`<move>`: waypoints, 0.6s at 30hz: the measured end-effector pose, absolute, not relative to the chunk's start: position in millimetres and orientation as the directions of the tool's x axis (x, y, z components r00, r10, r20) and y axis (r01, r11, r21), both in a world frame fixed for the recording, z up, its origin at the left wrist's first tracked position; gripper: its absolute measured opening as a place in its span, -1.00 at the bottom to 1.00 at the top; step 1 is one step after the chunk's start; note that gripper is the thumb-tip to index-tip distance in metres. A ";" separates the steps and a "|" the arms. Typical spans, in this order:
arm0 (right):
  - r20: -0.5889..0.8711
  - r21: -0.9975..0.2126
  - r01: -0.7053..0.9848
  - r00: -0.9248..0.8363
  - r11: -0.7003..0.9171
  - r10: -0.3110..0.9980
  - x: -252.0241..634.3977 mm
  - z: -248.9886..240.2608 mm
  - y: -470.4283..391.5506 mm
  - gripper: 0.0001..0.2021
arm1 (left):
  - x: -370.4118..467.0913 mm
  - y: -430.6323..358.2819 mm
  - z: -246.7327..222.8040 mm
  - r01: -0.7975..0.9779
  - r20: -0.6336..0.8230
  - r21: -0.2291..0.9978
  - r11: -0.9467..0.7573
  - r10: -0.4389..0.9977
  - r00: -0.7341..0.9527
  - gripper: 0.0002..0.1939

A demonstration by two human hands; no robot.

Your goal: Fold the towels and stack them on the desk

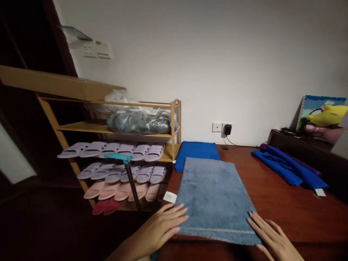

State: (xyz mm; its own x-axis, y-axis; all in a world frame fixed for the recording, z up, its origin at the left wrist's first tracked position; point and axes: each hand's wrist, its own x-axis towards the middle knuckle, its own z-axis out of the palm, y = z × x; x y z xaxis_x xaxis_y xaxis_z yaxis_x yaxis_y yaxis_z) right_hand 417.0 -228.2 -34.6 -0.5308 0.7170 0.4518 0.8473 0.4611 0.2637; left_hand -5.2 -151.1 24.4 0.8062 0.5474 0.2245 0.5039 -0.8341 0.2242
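Note:
A folded grey-blue towel (210, 195) with a stitched hem lies flat at the front of the reddish-brown wooden tabletop (293, 217). My left hand (164, 224) rests its outstretched fingers on the towel's near left edge. At the near right corner, the fingers of my right hand (272, 233) lie flat on the cloth, slightly spread. A white tag (170, 197) sticks out from the towel's left side. Behind it, partly covered, is a folded bright blue cloth (198, 148).
Left of the table stands a wooden rack (176, 127) with lilac slippers (154, 152), pink slippers (104, 190) and plastic-wrapped bundles (141, 121). A teal-topped pole (130, 177) leans before it. Blue cloths (290, 166) lie at the right. A black plug adapter (227, 129) sits in the wall socket.

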 end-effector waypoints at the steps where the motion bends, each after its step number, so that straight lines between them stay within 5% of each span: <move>1: 0.474 0.305 0.839 -0.545 0.451 0.692 419.2 -35.1 -230.1 -0.30 | -8.8 -151.3 21.3 0.497 0.266 0.211 -0.842 0.539 0.799 -0.59; 10: 0.529 0.426 0.786 -0.618 0.447 0.582 423.1 -29.8 -232.9 -0.26 | -13.3 -149.0 7.8 0.413 0.490 -0.012 -0.911 0.355 0.796 -0.75; 18: 0.607 0.354 0.812 -0.577 0.464 0.546 425.6 -33.0 -228.7 -0.35 | -20.1 -148.0 -6.1 0.404 0.590 0.047 -0.914 0.352 0.727 -0.75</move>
State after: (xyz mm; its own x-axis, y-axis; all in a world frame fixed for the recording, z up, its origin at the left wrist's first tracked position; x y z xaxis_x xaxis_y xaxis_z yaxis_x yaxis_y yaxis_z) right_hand 425.6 -228.7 -33.0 -0.5770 0.5460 0.6074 0.8119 0.4639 0.3543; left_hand -20.1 -148.0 -6.1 0.7271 0.3518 0.5896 0.4040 -0.9136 0.0469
